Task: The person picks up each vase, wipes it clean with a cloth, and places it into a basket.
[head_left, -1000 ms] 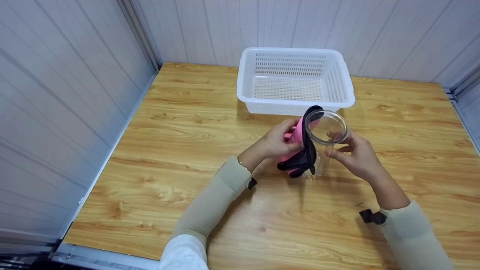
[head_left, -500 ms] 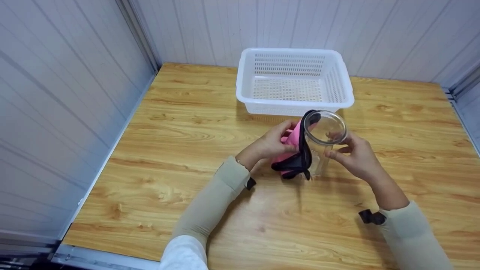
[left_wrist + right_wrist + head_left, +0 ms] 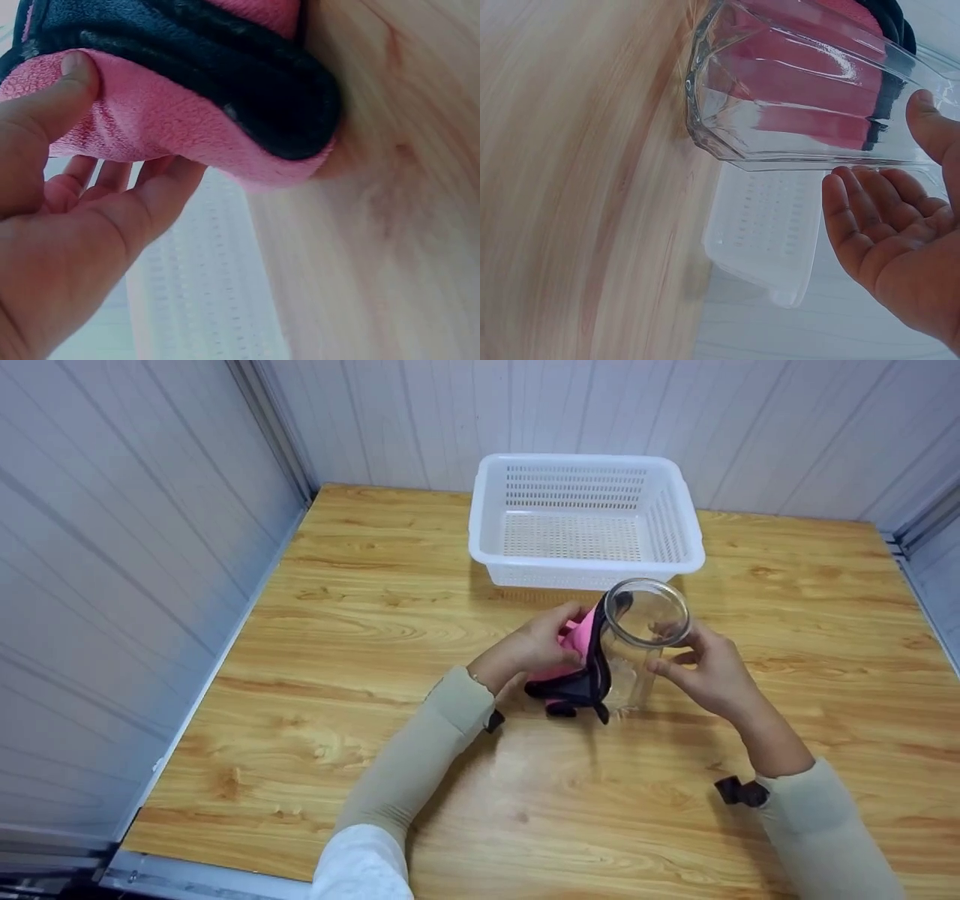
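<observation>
Pale wall (image 3: 622,405) at the back, another down the left. Wood-grain worktop (image 3: 315,682) in front of it. White basket (image 3: 589,564) at the back of the worktop, slotted sides, open side up. Jar (image 3: 634,671) nearer the person, in front of the basket's right half: clear glass, mouth up and uncovered, faceted base. From where I stand I can't tell if the base bears on the worktop or hangs just above.

Cloth (image 3: 161,105), pink with black edging, is up against the jar's left side; side-on, the pink shows through the glass. Its small black tail (image 3: 603,715) hangs near the jar's base.

Right hand (image 3: 705,667) grips the jar from the right, thumb on the near side, fingers round the far one. Left hand (image 3: 536,645) pinches the cloth, thumb on one face, fingers behind.

My read of the step: working cloth against glass. Do it with the right hand as the fixed side, base square on the worktop, grip firm without squeezing. Gather the tail so it can't catch under the base. Press across toward the right palm, not upward, or the jar may tip. Left thumb (image 3: 75,71) bears on a small patch near the edging; flatter contact should spread the pressure.
</observation>
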